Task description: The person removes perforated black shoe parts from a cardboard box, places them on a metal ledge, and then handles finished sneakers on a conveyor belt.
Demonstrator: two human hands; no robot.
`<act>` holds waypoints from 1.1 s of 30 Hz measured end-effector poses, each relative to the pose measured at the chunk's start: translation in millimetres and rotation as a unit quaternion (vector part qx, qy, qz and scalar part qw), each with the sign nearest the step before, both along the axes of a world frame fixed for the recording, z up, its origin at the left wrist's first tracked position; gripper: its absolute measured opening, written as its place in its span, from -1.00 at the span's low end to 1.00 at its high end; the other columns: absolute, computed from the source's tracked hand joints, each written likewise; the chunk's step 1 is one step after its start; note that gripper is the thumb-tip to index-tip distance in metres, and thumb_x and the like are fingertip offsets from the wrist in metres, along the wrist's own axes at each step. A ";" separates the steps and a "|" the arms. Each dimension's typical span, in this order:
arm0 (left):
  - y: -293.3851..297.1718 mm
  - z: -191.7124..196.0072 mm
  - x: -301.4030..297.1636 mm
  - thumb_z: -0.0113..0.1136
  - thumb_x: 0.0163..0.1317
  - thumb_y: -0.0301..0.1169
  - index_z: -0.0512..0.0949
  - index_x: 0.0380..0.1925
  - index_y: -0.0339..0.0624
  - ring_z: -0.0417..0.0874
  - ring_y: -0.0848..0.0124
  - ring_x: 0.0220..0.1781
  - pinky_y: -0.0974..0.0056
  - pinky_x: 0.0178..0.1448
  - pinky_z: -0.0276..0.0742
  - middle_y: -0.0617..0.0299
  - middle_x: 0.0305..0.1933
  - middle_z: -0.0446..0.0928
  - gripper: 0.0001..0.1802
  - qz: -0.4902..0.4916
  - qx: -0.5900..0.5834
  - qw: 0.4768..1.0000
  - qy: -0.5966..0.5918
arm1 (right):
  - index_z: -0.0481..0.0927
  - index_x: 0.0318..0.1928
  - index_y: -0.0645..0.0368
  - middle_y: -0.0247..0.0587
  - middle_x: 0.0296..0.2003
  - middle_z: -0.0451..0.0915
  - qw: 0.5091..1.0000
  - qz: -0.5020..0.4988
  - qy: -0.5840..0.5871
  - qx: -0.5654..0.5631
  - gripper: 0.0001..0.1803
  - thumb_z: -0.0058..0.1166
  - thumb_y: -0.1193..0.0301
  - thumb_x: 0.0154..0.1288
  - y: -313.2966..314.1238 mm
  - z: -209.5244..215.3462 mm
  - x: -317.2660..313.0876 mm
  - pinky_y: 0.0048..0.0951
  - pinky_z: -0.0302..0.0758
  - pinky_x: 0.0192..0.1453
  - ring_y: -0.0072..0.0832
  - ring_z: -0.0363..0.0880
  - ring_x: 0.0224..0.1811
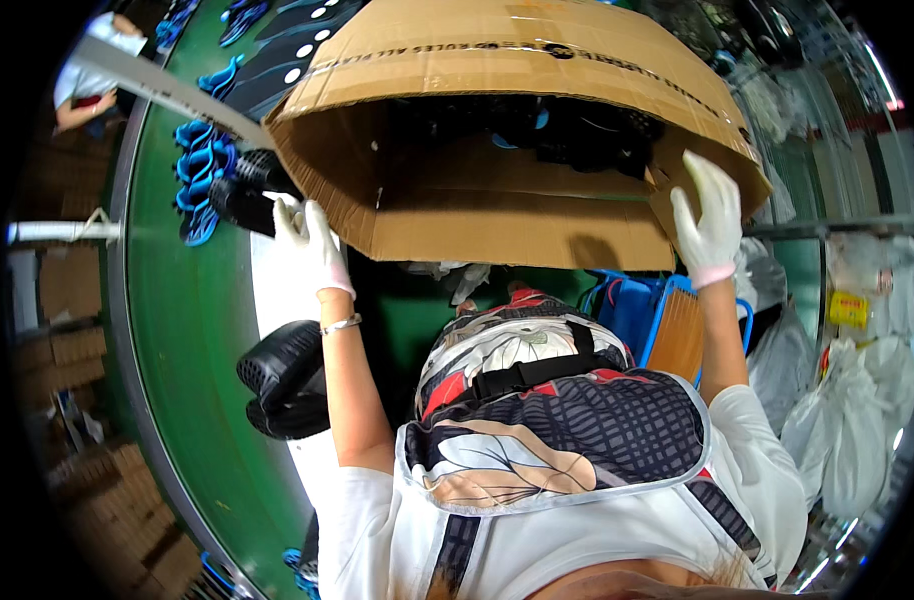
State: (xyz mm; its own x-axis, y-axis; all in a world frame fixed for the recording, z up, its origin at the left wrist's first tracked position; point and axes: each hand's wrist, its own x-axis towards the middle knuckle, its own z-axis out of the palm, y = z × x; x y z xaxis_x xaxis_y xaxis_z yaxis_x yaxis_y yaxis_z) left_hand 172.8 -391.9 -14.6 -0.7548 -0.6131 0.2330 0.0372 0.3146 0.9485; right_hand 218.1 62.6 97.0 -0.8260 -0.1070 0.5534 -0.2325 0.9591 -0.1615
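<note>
Carton: brown cardboard box (517,232), tipped so its wide mouth faces the wearer; in front of the body, between the two hands; clear tape and dark print on the upper side
Carton contents: black items (607,140) with some light-blue bits, heaped toward the back; exact kind too dark to tell
Left hand: white-gloved left hand (310,245), just beside the carton's left edge and near a black shoe (245,205); fingers loosely bent; whether it grasps the edge, cannot tell
Left wrist: silver bracelet (342,323) below the glove cuff
Right hand: white-gloved right hand (707,220), at the carton's right side; thumb and fingers spread well apart, not clenched; firm contact with the cardboard, cannot tell
Body: white short-sleeved top, patterned apron (567,440) with a black buckle strap
Left bench: green surface (177,330) with a white strip (277,285) along it; black footwear (282,370) by the left forearm; blue strap-like pieces (205,170) in a row farther up; dark flat pieces with white dots (277,50) behind
Right side: blue-framed seat (677,335) with brown panel, below the right hand; white plastic bags (852,430); yellow packet (847,308)
Upper left: another person (102,75) in white, beyond the bench; stacked cardboard (77,350) below
</note>
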 end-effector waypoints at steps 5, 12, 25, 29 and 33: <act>27.6 -0.4 60.6 0.12 0.34 -0.36 0.28 0.34 -0.24 0.51 0.23 0.18 0.19 0.21 0.45 -0.03 0.28 0.38 -0.42 0.075 -0.081 0.989 -0.094 | 0.61 0.05 0.07 -0.12 -0.10 0.64 0.978 0.133 -0.154 -0.043 -0.63 0.14 0.42 0.20 -10.0 -49.8 -10.3 -0.21 0.46 0.10 -0.15 0.56 -0.04; 77.3 -92.1 240.2 0.14 0.29 -0.36 0.55 0.06 -0.18 0.61 0.14 0.02 0.19 0.16 0.50 0.01 -0.03 0.58 -0.65 0.031 -0.094 0.957 -0.273 | 0.62 -0.03 0.04 -0.13 -0.22 0.66 0.873 0.323 -0.360 0.070 -0.72 0.04 0.29 0.30 -30.4 -109.2 -42.1 -0.16 0.48 0.03 -0.14 0.57 -0.13; 363.2 -206.7 533.0 0.03 0.25 -0.14 0.62 -0.03 -0.15 0.58 -0.01 0.10 0.11 0.21 0.47 -0.07 -0.01 0.62 -0.57 0.131 0.279 0.728 -0.612 | 0.61 0.00 0.03 -0.09 -0.15 0.64 0.653 0.551 -0.422 0.304 -0.67 -0.02 0.22 0.31 -126.5 -158.4 -40.2 -0.13 0.46 0.10 -0.10 0.56 -0.05; 477.2 -262.8 539.0 0.04 0.24 -0.09 0.61 -0.04 -0.07 0.58 -0.04 0.07 0.06 0.18 0.48 -0.09 -0.03 0.62 -0.58 0.208 0.390 0.733 -0.517 | 0.60 0.07 0.03 -0.06 -0.04 0.62 0.577 0.529 -0.435 0.445 -0.61 -0.04 0.20 0.30 -165.0 -160.6 -27.3 -0.16 0.43 0.17 -0.09 0.53 0.07; 502.7 -227.5 506.1 0.07 0.23 -0.11 0.59 -0.04 0.01 0.51 -0.09 0.15 0.01 0.19 0.46 -0.11 0.06 0.52 -0.62 0.178 0.385 0.734 -0.531 | 0.59 0.09 0.08 0.03 -0.02 0.62 0.533 0.516 -0.436 0.509 -0.58 -0.05 0.19 0.30 -200.2 -161.4 -12.9 -0.16 0.44 0.17 -0.03 0.54 0.08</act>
